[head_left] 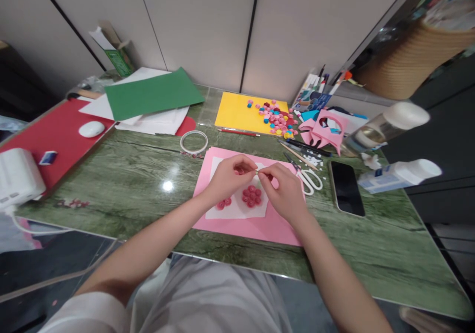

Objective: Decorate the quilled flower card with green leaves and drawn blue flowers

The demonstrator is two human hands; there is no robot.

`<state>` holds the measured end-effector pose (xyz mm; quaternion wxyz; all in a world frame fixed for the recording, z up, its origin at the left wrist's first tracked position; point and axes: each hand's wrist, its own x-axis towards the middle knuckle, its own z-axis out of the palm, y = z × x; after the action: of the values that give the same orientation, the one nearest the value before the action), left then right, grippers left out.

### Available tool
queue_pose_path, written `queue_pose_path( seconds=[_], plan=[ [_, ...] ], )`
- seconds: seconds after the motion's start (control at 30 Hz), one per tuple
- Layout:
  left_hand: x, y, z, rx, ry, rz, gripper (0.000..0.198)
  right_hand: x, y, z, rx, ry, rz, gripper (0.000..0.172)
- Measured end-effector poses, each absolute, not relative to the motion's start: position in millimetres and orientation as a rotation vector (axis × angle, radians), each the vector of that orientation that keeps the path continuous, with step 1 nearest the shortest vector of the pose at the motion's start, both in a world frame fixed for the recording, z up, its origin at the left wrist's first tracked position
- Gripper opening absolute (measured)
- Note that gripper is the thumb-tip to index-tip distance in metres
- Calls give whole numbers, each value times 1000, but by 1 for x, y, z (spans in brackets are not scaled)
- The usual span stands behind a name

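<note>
- Both bare forearms reach forward from the lower edge of the view and angle inward toward each other.
- The left hand (230, 173) is held palm down, fingers curled, with thumb and fingertips pinched together at its right side.
- The right hand (282, 187) mirrors it, knuckles up, fingertips pinched and pointing left.
- The two pinches meet, fingertips touching or nearly so.

Even indoor light, glare on the tabletop (167, 185), warped edges.
</note>
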<state>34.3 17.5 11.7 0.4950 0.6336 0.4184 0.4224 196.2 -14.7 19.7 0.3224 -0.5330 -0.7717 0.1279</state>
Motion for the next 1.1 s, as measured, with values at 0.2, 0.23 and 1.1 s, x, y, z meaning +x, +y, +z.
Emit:
queue_pose_path(
  seconds=[0.2, 0.23, 1.1],
  plan=[
    [35, 15, 13, 1586, 1055, 1027, 9, 197, -13, 18, -1385, -2046, 321, 11],
    [36, 15, 13, 1587, 1056, 1024, 9, 197, -13, 18, -1385, -2050, 317, 12],
    [33, 29, -1, 1217, 968, 939, 17, 294, 29, 3, -1747, -1648, -321, 15]
  ],
)
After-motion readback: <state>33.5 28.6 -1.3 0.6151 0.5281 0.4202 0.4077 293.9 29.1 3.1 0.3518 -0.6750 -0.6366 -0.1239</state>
